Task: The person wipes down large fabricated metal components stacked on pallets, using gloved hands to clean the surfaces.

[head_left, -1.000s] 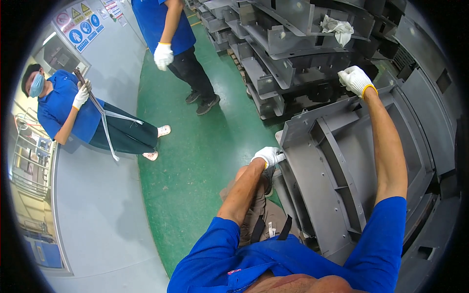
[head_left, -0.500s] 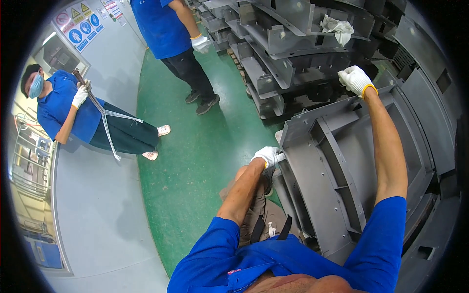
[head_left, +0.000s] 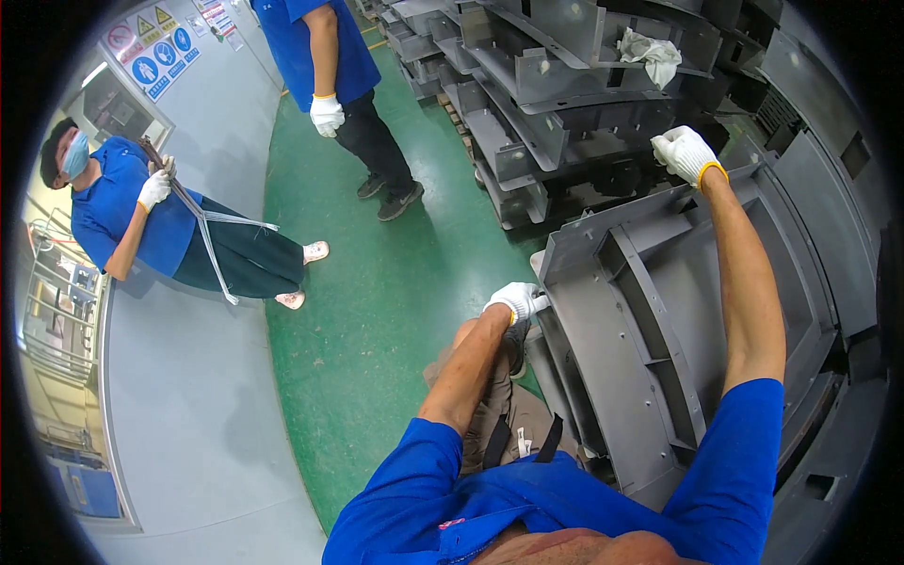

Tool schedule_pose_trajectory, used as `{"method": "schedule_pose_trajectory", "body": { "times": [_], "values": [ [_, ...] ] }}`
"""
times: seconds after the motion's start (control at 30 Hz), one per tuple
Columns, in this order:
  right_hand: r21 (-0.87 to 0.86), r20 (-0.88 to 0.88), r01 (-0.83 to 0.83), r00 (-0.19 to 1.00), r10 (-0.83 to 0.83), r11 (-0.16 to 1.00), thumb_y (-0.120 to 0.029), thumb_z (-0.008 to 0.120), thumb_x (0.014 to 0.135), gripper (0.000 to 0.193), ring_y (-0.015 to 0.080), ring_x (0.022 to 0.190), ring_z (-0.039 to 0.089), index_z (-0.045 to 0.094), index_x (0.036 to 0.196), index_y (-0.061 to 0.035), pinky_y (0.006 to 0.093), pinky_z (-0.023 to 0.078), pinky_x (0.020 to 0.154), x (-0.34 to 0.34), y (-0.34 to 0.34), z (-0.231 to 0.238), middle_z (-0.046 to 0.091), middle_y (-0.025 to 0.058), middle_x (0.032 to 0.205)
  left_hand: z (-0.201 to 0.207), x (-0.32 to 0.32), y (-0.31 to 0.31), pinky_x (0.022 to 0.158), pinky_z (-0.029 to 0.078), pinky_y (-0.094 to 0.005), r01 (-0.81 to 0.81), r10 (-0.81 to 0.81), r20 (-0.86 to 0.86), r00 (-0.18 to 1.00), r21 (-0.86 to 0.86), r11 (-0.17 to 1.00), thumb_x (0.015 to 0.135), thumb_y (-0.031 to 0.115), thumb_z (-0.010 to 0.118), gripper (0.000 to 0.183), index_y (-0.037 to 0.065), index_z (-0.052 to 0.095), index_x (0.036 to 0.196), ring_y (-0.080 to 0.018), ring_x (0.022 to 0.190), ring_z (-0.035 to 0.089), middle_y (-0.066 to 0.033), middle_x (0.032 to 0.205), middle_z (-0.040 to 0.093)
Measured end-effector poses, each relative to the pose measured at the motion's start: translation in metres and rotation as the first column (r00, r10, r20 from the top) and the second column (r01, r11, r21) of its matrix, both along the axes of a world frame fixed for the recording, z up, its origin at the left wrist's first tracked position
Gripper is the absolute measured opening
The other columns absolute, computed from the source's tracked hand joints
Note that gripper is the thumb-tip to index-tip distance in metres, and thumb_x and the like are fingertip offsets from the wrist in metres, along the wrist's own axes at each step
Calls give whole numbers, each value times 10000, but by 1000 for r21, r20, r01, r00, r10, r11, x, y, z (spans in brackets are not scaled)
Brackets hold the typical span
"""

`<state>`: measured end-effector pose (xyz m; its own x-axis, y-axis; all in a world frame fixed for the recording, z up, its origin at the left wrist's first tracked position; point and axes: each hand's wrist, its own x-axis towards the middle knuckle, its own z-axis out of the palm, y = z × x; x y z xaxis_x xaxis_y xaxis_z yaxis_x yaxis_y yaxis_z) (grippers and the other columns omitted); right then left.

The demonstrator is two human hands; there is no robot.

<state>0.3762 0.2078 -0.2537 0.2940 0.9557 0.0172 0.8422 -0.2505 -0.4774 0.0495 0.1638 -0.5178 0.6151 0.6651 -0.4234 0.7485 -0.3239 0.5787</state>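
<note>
The left hand (head_left: 517, 300), gloved in white, is resting against the near-left corner of a grey metal frame (head_left: 659, 315); its fingers are curling partway, one digit is reaching the edge, and whether it is gripping I cannot tell. The right hand (head_left: 686, 153), in a matching glove with a yellow cuff, is bunching its fingers at the frame's far edge; its palm side is facing out of sight, so I cannot tell whether it is clenching on anything.

The frame is lying in front of the person, toward the right, beside a stack of metal parts (head_left: 541, 89). It is showing a matte surface, a long curved rib, cross plates dividing it into bays, and small holes dotting the near panel. A whitish rag (head_left: 651, 58) is sitting crumpled on the stack.
</note>
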Motion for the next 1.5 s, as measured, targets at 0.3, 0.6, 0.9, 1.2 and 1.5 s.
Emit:
{"method": "schedule_pose_trajectory", "body": {
  "times": [0.3,0.6,0.9,1.2,1.5],
  "values": [
    [9,-5,-2,1000,2,1000,-334,527,823,387,259,619,627,682,795,19,365,490,640,-1,1,0,655,161,701,3,-2,-1,923,454,-416,4,-4,18,1000,-1,1000,856,571,503,582,87,637,1150,-382,1078,577,-195,1136,632],
    [10,-44,-1,999,1,1000,-325,530,828,379,237,607,613,684,793,20,356,486,630,-2,-2,0,655,138,697,2,-2,-3,923,455,-414,0,-1,16,1000,7,1000,854,562,513,576,83,638,1148,-379,1075,580,-194,1131,635],
    [-6,-38,-3,999,3,1000,-329,534,829,384,224,607,611,686,809,22,350,484,624,-1,-2,0,659,129,708,-4,-1,-1,924,454,-412,-9,9,25,1000,1,1000,850,564,524,577,86,637,1153,-378,1080,578,-193,1140,632],
    [17,-45,-5,999,6,1000,-327,534,823,381,223,589,601,676,780,25,353,478,609,-4,-4,1,645,128,676,-2,-1,-2,921,455,-412,5,-5,14,1000,7,1000,855,540,522,555,81,638,1143,-379,1075,580,-195,1136,632],
    [12,-27,-11,1000,11,1000,-329,527,822,382,233,600,611,677,786,20,355,484,624,1,-2,-2,648,138,686,1,0,-4,918,457,-415,-18,18,10,1000,13,1000,855,500,523,526,71,636,1140,-379,1071,581,-201,1127,632]
  ]
}}
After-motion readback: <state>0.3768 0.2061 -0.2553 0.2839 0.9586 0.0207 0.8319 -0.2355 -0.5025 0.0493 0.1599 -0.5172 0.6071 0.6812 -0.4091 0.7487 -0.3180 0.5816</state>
